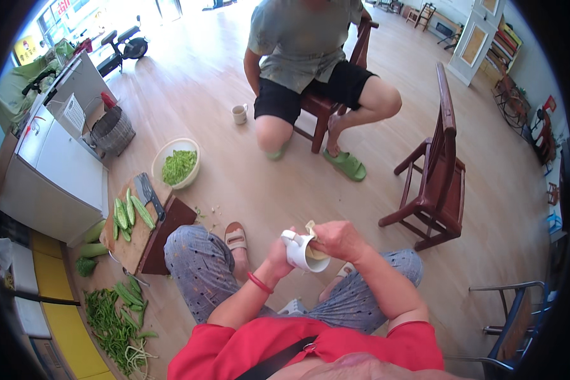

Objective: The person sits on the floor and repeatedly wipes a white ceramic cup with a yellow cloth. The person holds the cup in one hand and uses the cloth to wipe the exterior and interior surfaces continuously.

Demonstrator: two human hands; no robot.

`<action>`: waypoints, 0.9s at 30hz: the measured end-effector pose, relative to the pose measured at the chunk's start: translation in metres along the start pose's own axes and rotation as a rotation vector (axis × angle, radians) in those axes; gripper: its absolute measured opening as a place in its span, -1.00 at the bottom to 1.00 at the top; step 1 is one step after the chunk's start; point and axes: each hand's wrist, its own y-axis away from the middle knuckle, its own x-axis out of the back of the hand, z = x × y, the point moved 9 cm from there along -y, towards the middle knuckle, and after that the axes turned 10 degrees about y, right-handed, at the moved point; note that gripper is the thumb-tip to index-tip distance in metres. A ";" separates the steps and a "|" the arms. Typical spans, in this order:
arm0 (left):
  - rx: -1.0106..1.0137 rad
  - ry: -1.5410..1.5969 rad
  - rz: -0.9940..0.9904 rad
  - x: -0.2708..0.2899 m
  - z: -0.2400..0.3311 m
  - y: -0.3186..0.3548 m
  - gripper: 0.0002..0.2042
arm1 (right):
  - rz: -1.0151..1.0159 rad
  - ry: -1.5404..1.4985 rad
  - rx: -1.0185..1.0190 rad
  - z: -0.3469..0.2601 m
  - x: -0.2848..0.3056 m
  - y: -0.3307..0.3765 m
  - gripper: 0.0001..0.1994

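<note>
My left hand [277, 257] is closed around a white mug [296, 256], which is tilted with its mouth toward the right. My right hand [337, 240] grips a pale, crumpled cloth [311, 228] at the mug's mouth. Part of the cloth seems to lie inside the rim. To the left, a wooden cutting board [131, 250] carries several peeled green gourds [125, 213] and a cleaver [145, 188] with a black handle. Beyond the board, a pale bowl [196, 175] holds shredded green vegetable [179, 166].
Green beans or peppers [109, 320] lie heaped on the floor at lower left. A second person [307, 50] sits ahead on a chair, near a cup [239, 114] on the floor. An unoccupied wooden chair [446, 177] stands at right; a wicker basket [113, 131] is at left.
</note>
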 end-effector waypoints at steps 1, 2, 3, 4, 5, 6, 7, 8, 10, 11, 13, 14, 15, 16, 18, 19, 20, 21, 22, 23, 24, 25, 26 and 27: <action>-0.016 -0.005 0.006 -0.002 0.000 0.004 -0.41 | -0.019 -0.023 -0.017 -0.004 0.001 0.003 -0.79; -0.031 -0.010 0.014 -0.004 -0.001 0.010 -0.41 | -0.002 -0.059 -0.071 -0.003 0.006 0.001 -0.78; -0.041 -0.010 0.029 -0.013 -0.003 0.021 -0.40 | 0.008 -0.101 -0.131 -0.004 0.007 0.002 -0.77; -0.124 0.007 0.024 -0.029 0.005 0.028 -0.40 | 0.018 -0.138 -0.197 0.001 0.003 0.005 -0.76; -0.208 0.024 0.019 -0.048 0.015 0.033 -0.40 | -0.041 -0.133 -0.388 0.020 -0.010 0.014 -0.71; -0.295 0.041 0.015 -0.061 0.027 0.036 -0.40 | -0.033 -0.268 -0.503 0.030 -0.016 0.018 -0.70; -0.311 -0.017 -0.025 -0.067 0.032 0.036 -0.44 | -0.023 -0.405 -0.618 0.040 -0.023 0.020 -0.68; -0.323 -0.075 -0.001 -0.060 0.032 0.032 -0.46 | -0.013 -0.542 -0.733 0.050 -0.031 0.023 -0.67; -0.365 -0.184 0.042 -0.043 0.037 0.021 -0.51 | -0.053 -0.347 -0.625 0.043 -0.022 0.015 -0.66; -0.313 -0.133 0.090 -0.030 0.030 0.017 -0.55 | -0.036 -0.211 -0.524 0.037 -0.020 0.014 -0.66; -0.131 -0.176 0.079 -0.033 0.015 0.023 -0.54 | -0.009 -0.048 -0.374 0.026 -0.011 0.012 -0.67; -0.040 -0.197 0.073 -0.036 0.007 0.028 -0.54 | 0.001 -0.020 -0.319 0.023 -0.007 0.010 -0.67; -0.019 -0.245 0.093 -0.040 0.004 0.031 -0.51 | 0.010 0.008 -0.263 0.017 -0.002 0.009 -0.67; -0.011 -0.233 0.107 -0.042 0.003 0.034 -0.52 | -0.004 -0.001 -0.274 0.017 -0.002 0.010 -0.67; 0.001 -0.210 0.138 -0.043 0.000 0.041 -0.52 | -0.033 -0.022 -0.292 0.014 -0.002 0.011 -0.67; -0.100 -0.188 0.123 -0.043 0.008 0.042 -0.54 | -0.078 -0.082 -0.387 0.018 -0.005 0.011 -0.67; -0.201 -0.167 0.108 -0.040 0.016 0.042 -0.55 | -0.124 -0.142 -0.482 0.020 -0.008 0.011 -0.67; -0.296 -0.145 0.095 -0.043 0.024 0.045 -0.54 | -0.172 -0.204 -0.583 0.023 -0.013 0.014 -0.66; -0.426 -0.250 0.055 -0.052 0.035 0.051 -0.53 | -0.195 -0.303 -0.661 0.025 -0.018 0.017 -0.66; -0.555 -0.355 0.014 -0.062 0.045 0.059 -0.51 | -0.218 -0.402 -0.739 0.027 -0.025 0.020 -0.66; -0.685 -0.459 -0.028 -0.073 0.053 0.068 -0.49 | -0.242 -0.501 -0.815 0.028 -0.032 0.024 -0.65; -0.721 -0.480 0.012 -0.070 0.055 0.068 -0.49 | -0.247 -0.423 -0.785 0.029 -0.035 0.026 -0.65; -0.689 -0.479 0.026 -0.064 0.053 0.065 -0.50 | -0.251 -0.344 -0.754 0.031 -0.042 0.029 -0.65; -0.662 -0.478 0.044 -0.057 0.051 0.063 -0.52 | -0.257 -0.269 -0.719 0.028 -0.043 0.027 -0.65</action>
